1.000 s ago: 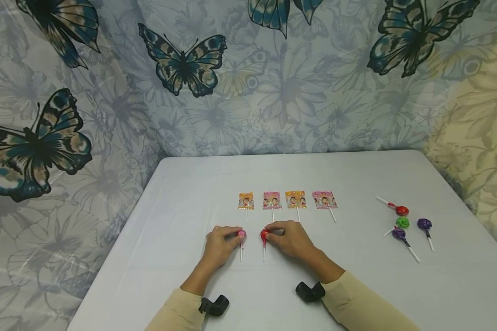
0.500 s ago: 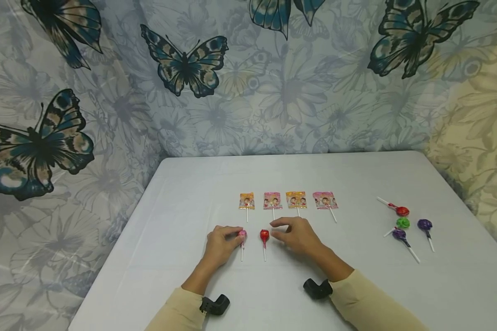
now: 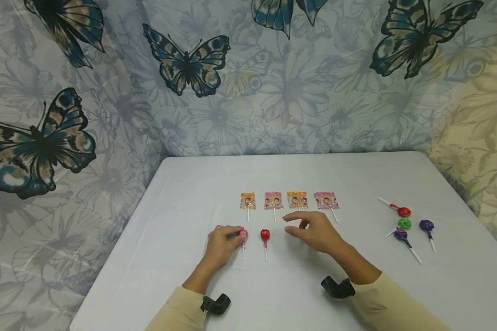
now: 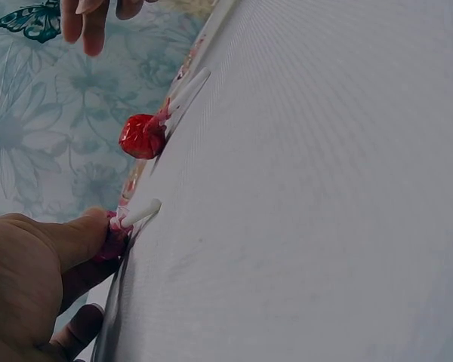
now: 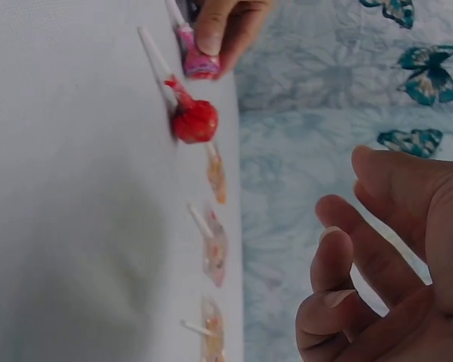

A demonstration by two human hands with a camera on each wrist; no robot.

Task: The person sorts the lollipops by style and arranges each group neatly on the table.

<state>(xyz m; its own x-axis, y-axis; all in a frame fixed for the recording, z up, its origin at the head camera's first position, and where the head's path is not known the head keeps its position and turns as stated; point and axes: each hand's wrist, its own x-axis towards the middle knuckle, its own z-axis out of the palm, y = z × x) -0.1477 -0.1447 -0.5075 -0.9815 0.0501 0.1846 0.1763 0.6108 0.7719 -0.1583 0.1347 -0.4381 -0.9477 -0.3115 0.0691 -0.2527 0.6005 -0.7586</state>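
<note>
My left hand (image 3: pixel 222 246) pinches the wrapped head of a pink lollipop (image 5: pixel 201 63) between thumb and fingers, its white stick pointing toward me on the table. Just right of it a red lollipop (image 3: pixel 265 235) lies by itself, stick also toward me. My right hand (image 3: pixel 314 230) hovers to the right of the red lollipop, fingers loosely bent and apart, holding nothing. In the right wrist view, the right hand's fingers (image 5: pixel 377 249) are spread with a gap from the thumb. Behind both hands, several flat lollipops in orange and pink packets (image 3: pixel 273 201) form a row.
At the right of the white table (image 3: pixel 182 184) lies a loose group: a red lollipop (image 3: pixel 403 212), a green lollipop (image 3: pixel 404 223) and two purple lollipops (image 3: pixel 426 225). A butterfly-patterned cloth (image 3: pixel 290 115) hangs behind the table's back edge.
My right hand has let go of the red lollipop and moved right, away from it, with its fingers parting. The left hand stays on the pink lollipop.
</note>
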